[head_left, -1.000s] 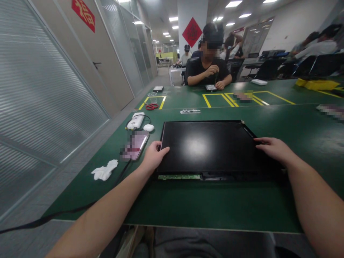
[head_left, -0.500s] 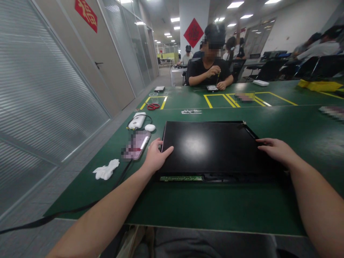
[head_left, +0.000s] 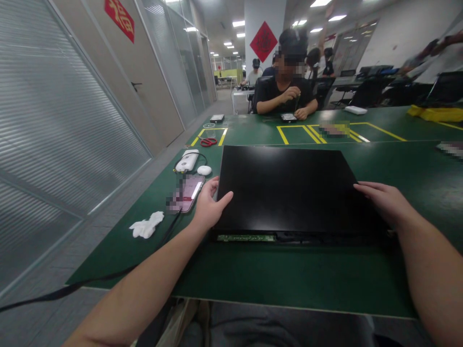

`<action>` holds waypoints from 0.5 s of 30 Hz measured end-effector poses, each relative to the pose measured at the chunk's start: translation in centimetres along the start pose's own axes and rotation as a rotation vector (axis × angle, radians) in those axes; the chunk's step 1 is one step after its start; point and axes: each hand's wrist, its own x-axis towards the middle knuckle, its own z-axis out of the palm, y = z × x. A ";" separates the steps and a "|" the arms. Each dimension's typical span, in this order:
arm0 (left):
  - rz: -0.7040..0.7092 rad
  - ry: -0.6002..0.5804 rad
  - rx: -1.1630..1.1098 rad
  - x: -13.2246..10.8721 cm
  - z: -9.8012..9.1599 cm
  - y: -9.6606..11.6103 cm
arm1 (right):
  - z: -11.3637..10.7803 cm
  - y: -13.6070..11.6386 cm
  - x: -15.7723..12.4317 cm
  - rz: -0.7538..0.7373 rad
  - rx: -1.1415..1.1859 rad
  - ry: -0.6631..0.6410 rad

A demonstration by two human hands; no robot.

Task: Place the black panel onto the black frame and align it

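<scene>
The panel (head_left: 285, 190), black and flat, is sitting between both hands over a dark base (head_left: 325, 238) on the green counter (head_left: 289, 279); a green circuit strip (head_left: 246, 238) is showing below the panel's near edge. The left hand (head_left: 210, 205) is gripping the left edge, its thumb resting on the face. The right hand (head_left: 385, 200) is keeping its grip closed on the right edge, fingertips touching it, its thumb hiding from view.

Just beside the left hand, a phone (head_left: 195, 190) is lying partly blurred, with a black strap (head_left: 97, 281) running from near it over the counter's edge. Beyond the phone, a white case (head_left: 204, 170) and a power bank (head_left: 187, 160) are lying close together; nearer, a crumpled tissue (head_left: 146, 225) is resting. Red scissors (head_left: 209, 141) are lying farther off, near yellow tape (head_left: 282, 135) marking the counter.

Across it, a person (head_left: 280, 99) in black is sitting, hands working at a small device (head_left: 288, 117). Other people are appearing behind.
</scene>
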 end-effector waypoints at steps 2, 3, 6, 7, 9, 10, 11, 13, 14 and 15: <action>0.007 0.015 -0.070 0.2 0.0 0.2 | -0.1 -0.5 -0.4 -0.012 0.163 0.002; 0.002 0.022 -0.101 0.3 -0.1 0.4 | -0.2 -0.8 -0.7 -0.019 0.241 -0.002; -0.040 0.028 -0.175 0.4 -0.2 1.2 | -1.1 -1.6 -1.8 -0.030 0.387 -0.101; -0.058 0.024 -0.190 0.4 -0.3 1.5 | -1.5 -1.8 -2.1 -0.031 0.392 -0.186; -0.081 0.027 -0.205 0.4 -0.3 2.0 | -2.2 -2.0 -2.6 -0.022 0.396 -0.228; -0.092 0.030 -0.210 0.5 -0.3 2.1 | -2.4 -2.1 -2.8 -0.007 0.393 -0.220; -0.106 0.033 -0.219 0.5 -0.3 2.3 | -2.6 -2.1 -2.9 0.011 0.392 -0.192; -0.148 0.033 -0.236 0.7 -0.4 2.3 | -2.7 -2.3 -3.0 0.043 0.403 -0.138; -0.167 0.031 -0.238 0.8 -0.4 2.2 | -2.7 -2.4 -2.9 0.051 0.417 -0.125; -0.179 0.027 -0.235 0.9 -0.4 2.1 | -2.7 -2.5 -2.8 0.051 0.436 -0.119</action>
